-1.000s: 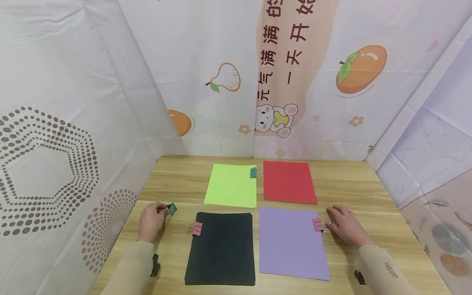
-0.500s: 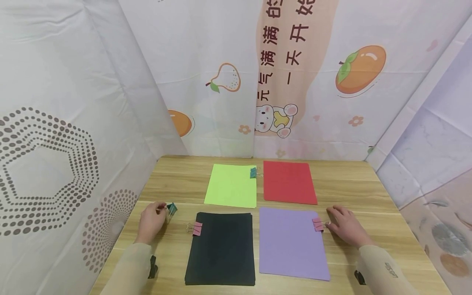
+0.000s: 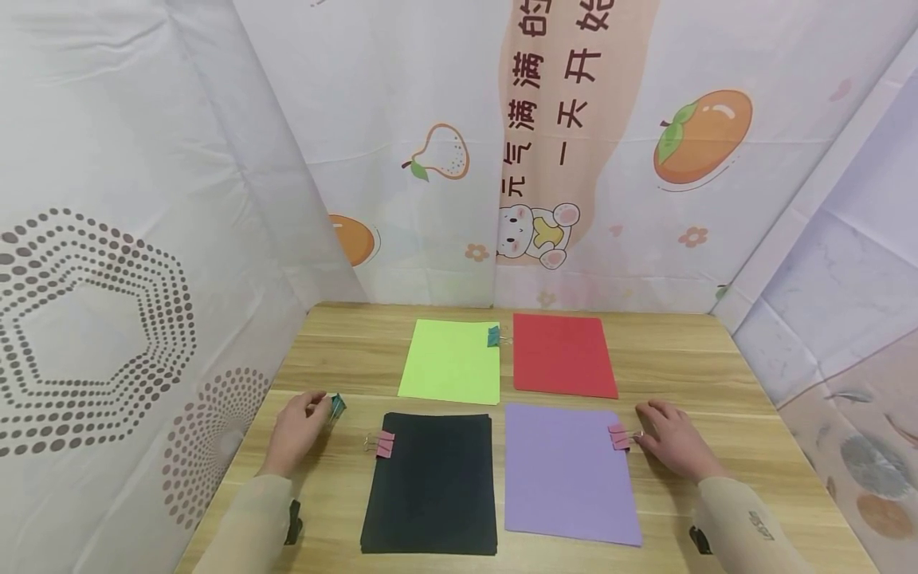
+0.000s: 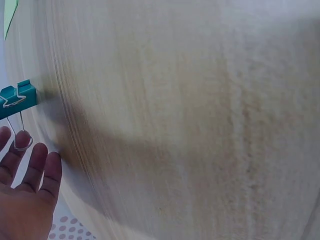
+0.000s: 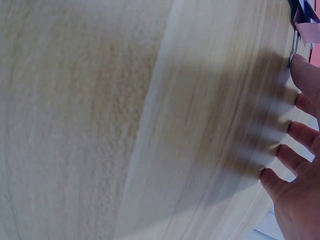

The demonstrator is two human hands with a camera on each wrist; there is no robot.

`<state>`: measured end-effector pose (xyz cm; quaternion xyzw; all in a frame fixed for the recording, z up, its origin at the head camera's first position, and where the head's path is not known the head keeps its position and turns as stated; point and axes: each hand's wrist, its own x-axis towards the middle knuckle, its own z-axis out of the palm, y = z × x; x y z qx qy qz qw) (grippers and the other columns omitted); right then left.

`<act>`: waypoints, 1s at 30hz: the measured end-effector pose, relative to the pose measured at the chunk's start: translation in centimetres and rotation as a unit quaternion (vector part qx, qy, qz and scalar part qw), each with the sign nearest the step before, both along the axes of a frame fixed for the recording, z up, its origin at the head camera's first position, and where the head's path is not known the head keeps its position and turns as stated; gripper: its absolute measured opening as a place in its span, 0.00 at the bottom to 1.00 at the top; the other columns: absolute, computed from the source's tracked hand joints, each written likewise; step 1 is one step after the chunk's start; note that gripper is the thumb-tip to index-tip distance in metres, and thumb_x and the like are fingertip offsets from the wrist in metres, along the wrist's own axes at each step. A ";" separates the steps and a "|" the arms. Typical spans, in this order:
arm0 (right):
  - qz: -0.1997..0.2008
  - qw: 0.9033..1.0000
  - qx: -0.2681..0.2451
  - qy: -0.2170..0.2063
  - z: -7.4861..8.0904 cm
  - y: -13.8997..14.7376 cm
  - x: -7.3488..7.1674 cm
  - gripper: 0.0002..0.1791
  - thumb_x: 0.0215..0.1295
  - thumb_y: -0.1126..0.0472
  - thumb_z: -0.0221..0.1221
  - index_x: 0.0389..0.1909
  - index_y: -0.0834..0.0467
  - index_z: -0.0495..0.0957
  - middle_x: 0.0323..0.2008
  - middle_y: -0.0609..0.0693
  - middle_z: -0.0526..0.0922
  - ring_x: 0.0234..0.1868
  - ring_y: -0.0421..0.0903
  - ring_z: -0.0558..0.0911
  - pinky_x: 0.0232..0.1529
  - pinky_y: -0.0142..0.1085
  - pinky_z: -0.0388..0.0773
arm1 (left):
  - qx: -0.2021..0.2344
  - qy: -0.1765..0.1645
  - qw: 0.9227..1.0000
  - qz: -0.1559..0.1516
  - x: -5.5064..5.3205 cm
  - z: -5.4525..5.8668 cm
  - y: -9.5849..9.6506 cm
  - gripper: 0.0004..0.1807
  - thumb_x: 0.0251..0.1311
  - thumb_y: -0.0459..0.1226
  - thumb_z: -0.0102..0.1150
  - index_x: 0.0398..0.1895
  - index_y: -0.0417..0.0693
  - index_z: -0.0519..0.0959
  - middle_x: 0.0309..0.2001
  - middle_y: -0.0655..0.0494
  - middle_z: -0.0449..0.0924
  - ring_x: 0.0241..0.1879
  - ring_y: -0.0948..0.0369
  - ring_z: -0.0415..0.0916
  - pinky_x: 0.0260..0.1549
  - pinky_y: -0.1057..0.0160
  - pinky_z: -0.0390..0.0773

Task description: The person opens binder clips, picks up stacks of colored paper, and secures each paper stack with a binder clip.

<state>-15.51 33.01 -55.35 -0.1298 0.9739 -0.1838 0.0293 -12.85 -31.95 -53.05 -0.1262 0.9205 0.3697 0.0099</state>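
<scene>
My left hand [image 3: 296,430] holds a teal binder clip [image 3: 338,405] by a wire handle, left of the black paper stack. In the left wrist view the clip [image 4: 22,102] stands beyond the fingertips, its wire loop lying over one finger; the thumb is out of frame. On the right, my right hand [image 3: 674,440] rests with relaxed fingers, tips on the table. Its thumb touches the wire handle of a pink binder clip [image 3: 619,436] on the right edge of the purple paper stack [image 3: 566,478]. Part of that pink clip [image 5: 307,31] shows in the right wrist view.
Black paper [image 3: 433,486] lies front left with another pink binder clip [image 3: 385,444] on its left edge. Behind are lime green paper [image 3: 448,363], with a teal binder clip [image 3: 493,336] on its right edge, and red paper [image 3: 562,355]. Printed curtains surround the wooden table [image 3: 667,351].
The left hand has shifted slightly to the right, and the teal clip has turned a little at its fingertips. The right hand and the papers stay where they were.
</scene>
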 end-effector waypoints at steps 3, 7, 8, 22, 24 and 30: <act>-0.001 1.000 -0.001 -0.001 0.0 0.0 0.0 0.30 0.67 0.58 0.65 0.65 0.69 0.71 0.64 0.74 0.68 0.62 0.78 0.67 0.60 0.71 0.66 | 0.001 0.003 1.000 -0.015 0.2 -0.2 0.0 0.39 0.74 0.59 0.47 0.73 0.37 0.66 0.67 0.33 0.69 0.64 0.38 0.70 0.62 0.38 0.71; -0.001 1.000 -0.001 -0.001 -0.1 0.1 0.0 0.30 0.67 0.58 0.65 0.65 0.69 0.71 0.64 0.74 0.68 0.62 0.78 0.67 0.60 0.71 0.65 | -0.017 0.001 0.999 -0.041 0.1 -0.5 -0.2 0.43 0.71 0.60 0.55 0.74 0.35 0.64 0.67 0.30 0.68 0.65 0.35 0.68 0.62 0.34 0.69; -0.001 1.000 -0.002 -0.002 -0.1 0.1 0.0 0.30 0.67 0.58 0.65 0.65 0.69 0.71 0.64 0.74 0.68 0.63 0.78 0.66 0.60 0.71 0.65 | -0.024 -0.001 0.999 -0.045 0.0 -0.6 -0.2 0.44 0.70 0.59 0.57 0.74 0.34 0.64 0.67 0.30 0.68 0.65 0.34 0.67 0.63 0.34 0.68; -0.002 1.000 -0.003 0.002 -0.2 0.1 0.0 0.30 0.67 0.59 0.65 0.65 0.69 0.71 0.64 0.74 0.68 0.62 0.78 0.67 0.60 0.72 0.65 | -0.095 -0.029 0.994 -0.050 0.0 -1.1 -0.1 0.42 0.65 0.53 0.64 0.71 0.32 0.65 0.67 0.28 0.63 0.65 0.28 0.60 0.60 0.28 0.66; -0.002 1.000 -0.002 0.000 -0.2 0.1 0.0 0.30 0.67 0.58 0.65 0.65 0.69 0.71 0.64 0.74 0.68 0.62 0.78 0.67 0.60 0.71 0.66 | -0.103 -0.032 0.993 -0.051 0.1 -1.0 -0.1 0.42 0.65 0.53 0.64 0.70 0.31 0.65 0.67 0.27 0.63 0.64 0.27 0.60 0.59 0.28 0.66; -0.002 1.000 -0.003 -0.001 -0.2 0.1 0.0 0.30 0.67 0.58 0.65 0.65 0.69 0.71 0.64 0.74 0.68 0.62 0.78 0.67 0.60 0.71 0.65 | -0.120 -0.035 0.991 -0.049 0.3 -0.8 0.1 0.40 0.65 0.53 0.63 0.68 0.31 0.66 0.66 0.26 0.63 0.61 0.29 0.61 0.57 0.29 0.67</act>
